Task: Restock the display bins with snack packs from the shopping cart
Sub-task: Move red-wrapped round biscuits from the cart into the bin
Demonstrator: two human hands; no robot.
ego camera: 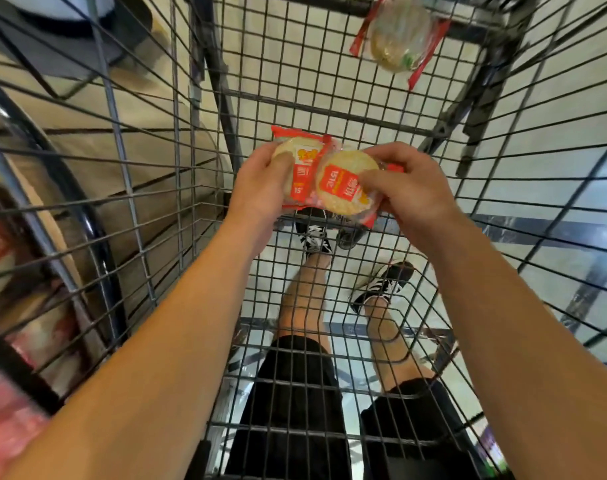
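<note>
I look down into a wire shopping cart [330, 109]. My left hand [260, 185] grips a red-edged snack pack [304, 164] holding a round pale rice cracker, thumb on top. My right hand [409, 192] pinches a second, similar snack pack [343, 192] that overlaps the first one. Both packs are held just above the cart's mesh floor. A third snack pack [399, 36] lies on the mesh at the cart's far end.
At the left edge, a round display bin [25, 306] holds several red and white packs, blurred. The cart's wire side wall [139, 202] stands between it and my hands. Through the mesh I see my legs and black-and-white shoes [314, 233] on the tiled floor.
</note>
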